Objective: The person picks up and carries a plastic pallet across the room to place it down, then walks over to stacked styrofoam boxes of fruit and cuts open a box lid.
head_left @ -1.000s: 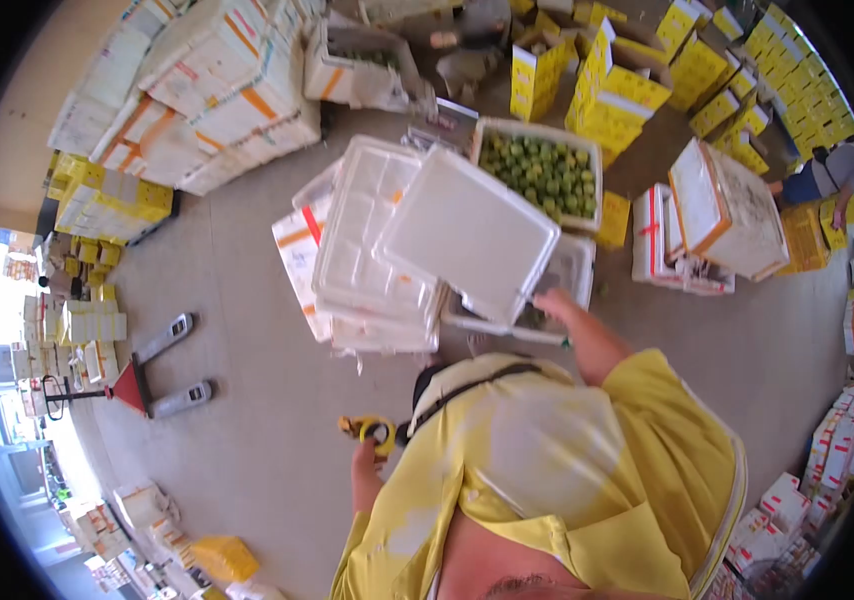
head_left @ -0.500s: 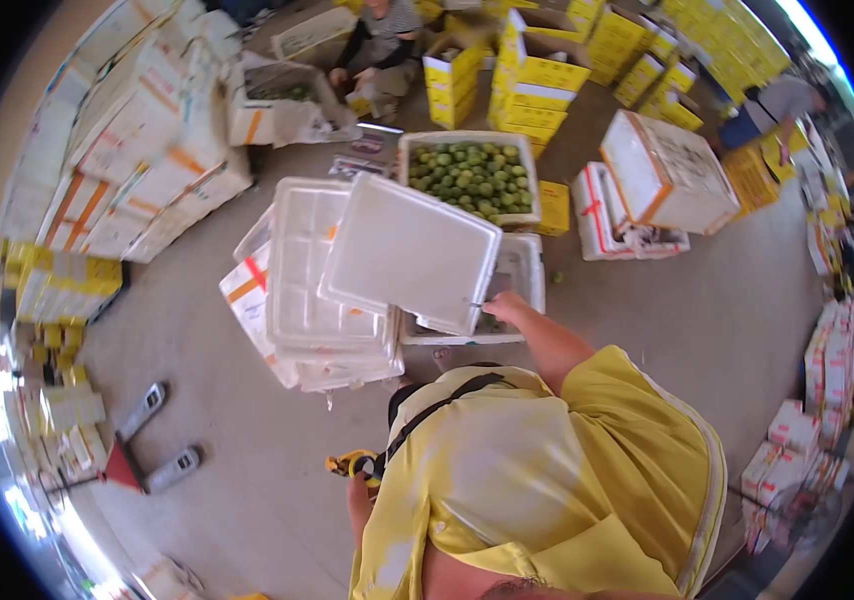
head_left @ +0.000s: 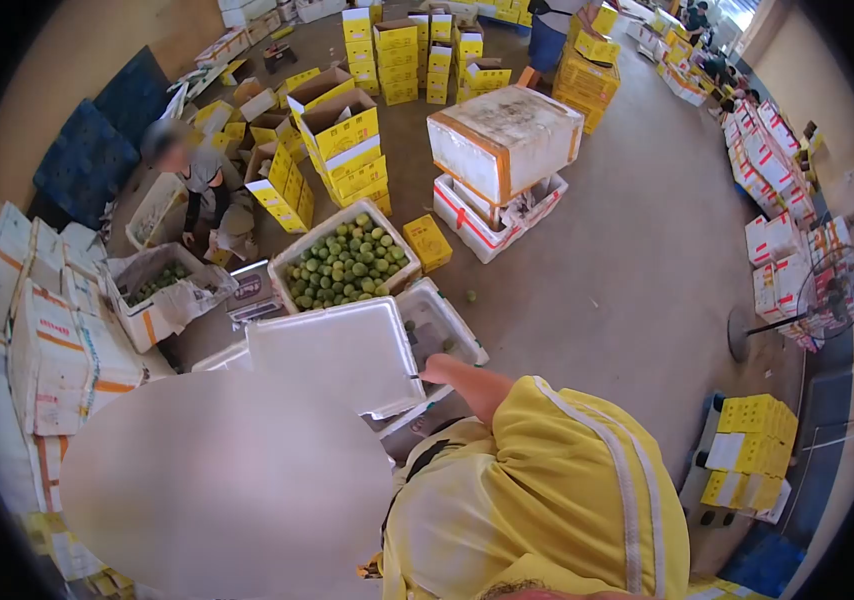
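Observation:
My right hand [head_left: 437, 369] is closed at the right edge of a white foam lid [head_left: 332, 355]. From its fingers a thin dark pen-like stick points onto the lid; its exact kind is too small to tell. The lid lies tilted over part of an open white foam box [head_left: 465, 335] with a few green fruits inside. Just behind stands a foam box [head_left: 292, 290] full of round green fruits [head_left: 345, 262]. My left hand is out of sight behind a large blurred patch; only a bit of a yellow-orange item [head_left: 371, 568] shows near my waist.
A person [head_left: 209, 195] crouches at the back left by an open foam box [head_left: 172, 300]. Yellow cartons [head_left: 352, 165] stand in stacks behind. Further right are stacked foam boxes [head_left: 504, 140], a loose fruit [head_left: 470, 296] on the floor and a standing fan [head_left: 832, 290].
The view has swung to the right, bringing in the fan and right wall. My right hand stays at the lid's edge. My left hand, earlier around a yellow tape dispenser, has dropped from sight.

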`<state>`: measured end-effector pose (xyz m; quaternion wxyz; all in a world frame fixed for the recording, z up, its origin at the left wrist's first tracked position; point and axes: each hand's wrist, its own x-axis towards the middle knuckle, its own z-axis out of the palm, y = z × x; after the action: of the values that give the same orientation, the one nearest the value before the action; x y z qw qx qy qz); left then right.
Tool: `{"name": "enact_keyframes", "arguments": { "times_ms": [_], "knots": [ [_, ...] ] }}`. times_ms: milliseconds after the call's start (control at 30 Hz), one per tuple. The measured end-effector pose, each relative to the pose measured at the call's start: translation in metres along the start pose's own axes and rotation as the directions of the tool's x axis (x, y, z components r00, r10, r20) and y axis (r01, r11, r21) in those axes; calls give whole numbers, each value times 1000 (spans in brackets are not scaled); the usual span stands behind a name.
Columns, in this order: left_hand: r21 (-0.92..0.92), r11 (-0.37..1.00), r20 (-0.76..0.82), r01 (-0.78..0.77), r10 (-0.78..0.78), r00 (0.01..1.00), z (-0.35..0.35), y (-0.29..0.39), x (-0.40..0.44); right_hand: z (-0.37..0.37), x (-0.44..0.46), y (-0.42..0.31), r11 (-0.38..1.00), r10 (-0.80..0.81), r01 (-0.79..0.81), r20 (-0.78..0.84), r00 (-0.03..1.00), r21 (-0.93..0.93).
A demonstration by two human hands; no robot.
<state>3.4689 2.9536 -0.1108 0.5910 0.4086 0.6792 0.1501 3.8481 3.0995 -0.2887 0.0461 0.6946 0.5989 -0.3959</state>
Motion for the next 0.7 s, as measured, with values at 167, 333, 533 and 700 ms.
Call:
{"name": "enact_keyframes", "arguments": {
  "times_ms": [167,333,533,700],
  "knots": [
    [9,993,-48,114,-114,992,-39,-35,-1,-11,-30,8,990,117,-114,-32,993,79],
    [-344,892,-350,293,-411,841,-42,-144,-118,-14,-28,24,977,187,-198,133,973,74],
    [-290,656,-308,697,-754,580,-34,-184,-92,-31,-28,26,990,95,-99,49,994,100],
    [-506,631,-355,588,-774,525,11,-202,-117,-41,-2,15,985,-47,12,200,979,173]
  ]
}}
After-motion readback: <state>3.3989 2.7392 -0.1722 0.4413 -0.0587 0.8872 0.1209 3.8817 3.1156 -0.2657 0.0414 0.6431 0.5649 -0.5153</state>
